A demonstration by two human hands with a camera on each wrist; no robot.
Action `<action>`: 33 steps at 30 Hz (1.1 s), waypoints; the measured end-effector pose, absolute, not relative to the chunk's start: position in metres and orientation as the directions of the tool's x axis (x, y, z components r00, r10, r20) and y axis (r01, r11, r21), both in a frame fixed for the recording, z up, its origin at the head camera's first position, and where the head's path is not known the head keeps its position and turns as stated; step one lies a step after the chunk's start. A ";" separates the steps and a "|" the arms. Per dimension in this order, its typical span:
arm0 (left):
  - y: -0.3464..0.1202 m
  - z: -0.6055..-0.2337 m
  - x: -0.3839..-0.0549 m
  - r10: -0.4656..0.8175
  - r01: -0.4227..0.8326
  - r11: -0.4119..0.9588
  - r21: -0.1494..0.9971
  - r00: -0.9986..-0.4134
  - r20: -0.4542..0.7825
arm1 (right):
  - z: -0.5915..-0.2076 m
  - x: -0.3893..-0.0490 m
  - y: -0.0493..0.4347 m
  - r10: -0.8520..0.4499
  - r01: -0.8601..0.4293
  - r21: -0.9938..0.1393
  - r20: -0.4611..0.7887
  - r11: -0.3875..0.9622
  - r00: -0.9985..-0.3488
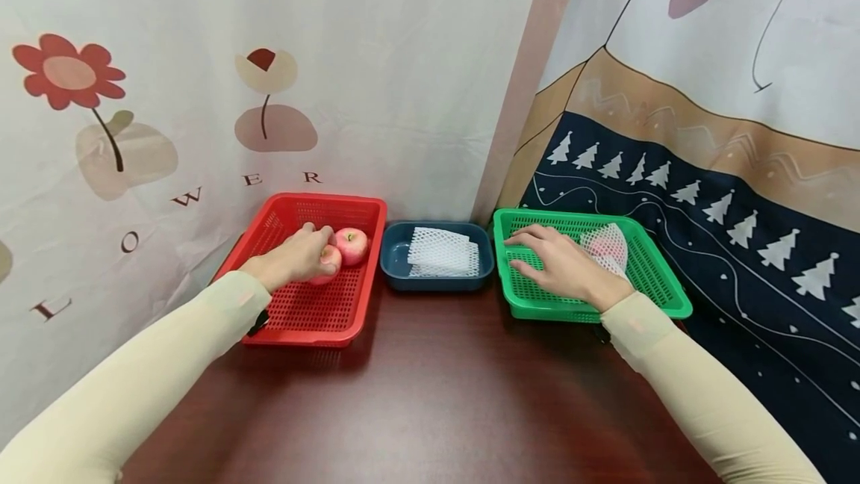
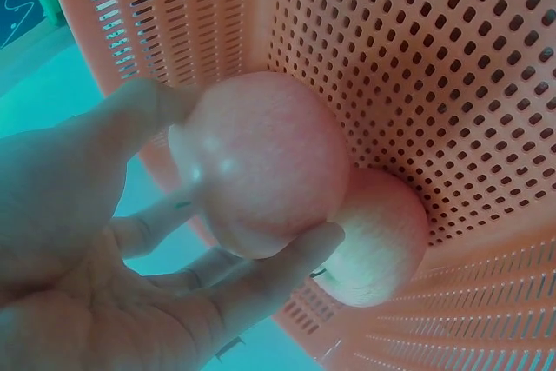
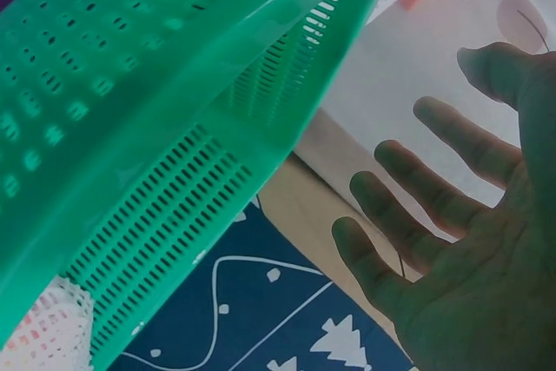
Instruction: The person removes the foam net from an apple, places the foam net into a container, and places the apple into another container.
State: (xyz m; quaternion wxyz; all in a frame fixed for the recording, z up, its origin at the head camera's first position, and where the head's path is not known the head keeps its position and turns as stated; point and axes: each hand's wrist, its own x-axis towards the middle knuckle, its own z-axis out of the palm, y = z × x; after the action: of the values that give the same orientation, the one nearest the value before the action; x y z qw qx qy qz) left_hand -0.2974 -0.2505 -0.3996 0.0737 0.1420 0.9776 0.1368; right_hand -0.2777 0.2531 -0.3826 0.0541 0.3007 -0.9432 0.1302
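Note:
Inside the red basket (image 1: 322, 316) at the left, my left hand (image 1: 295, 254) holds a pinkish apple (image 2: 265, 162) between thumb and fingers. A second apple (image 1: 352, 246) lies right beside it in the same basket. Over the green basket (image 1: 648, 275) on the right hovers my right hand (image 1: 561, 264), its fingers spread and the palm holding nothing, as the right wrist view shows. Near that wrist, an apple in a white foam net (image 1: 608, 245) sits in the green basket, partly hidden by the hand and forearm in the head view.
Between the two baskets stands a dark blue tray (image 1: 433, 284) with a stack of white foam nets (image 1: 443, 252) in it. All stand on a dark brown table (image 1: 430, 394). A printed curtain (image 1: 416, 95) hangs close behind them.

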 end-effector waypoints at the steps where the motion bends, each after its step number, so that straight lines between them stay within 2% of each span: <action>1: -0.250 -0.400 -0.299 0.296 0.254 0.925 0.283 -0.948 -0.114 | -0.383 -0.278 0.254 -0.551 -0.580 -0.215 0.181 0.786 -0.815; 13: -0.244 -0.401 -0.301 0.334 0.304 0.934 0.187 -0.930 -0.153 | -0.385 -0.280 0.263 -0.525 -0.549 -0.240 0.158 0.801 -0.836; 25: -0.234 -0.398 -0.294 0.306 0.263 0.946 0.187 -0.914 -0.267 | -0.387 -0.285 0.273 -0.499 -0.519 -0.263 0.143 0.814 -0.855; 28: -0.234 -0.395 -0.292 0.288 0.245 0.952 0.186 -0.921 -0.263 | -0.388 -0.286 0.276 -0.490 -0.509 -0.272 0.140 0.817 -0.861; 33: -0.235 -0.392 -0.290 0.291 0.254 0.947 0.198 -0.938 -0.187 | -0.388 -0.283 0.281 -0.477 -0.501 -0.281 0.154 0.819 -0.865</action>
State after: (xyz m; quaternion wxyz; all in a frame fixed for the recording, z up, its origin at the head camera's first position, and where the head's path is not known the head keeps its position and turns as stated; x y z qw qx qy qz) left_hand -0.2896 -0.2347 -0.3918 0.1076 0.1389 0.9807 0.0859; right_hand -0.2829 0.2812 -0.3885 0.0386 0.2565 -0.9528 0.1576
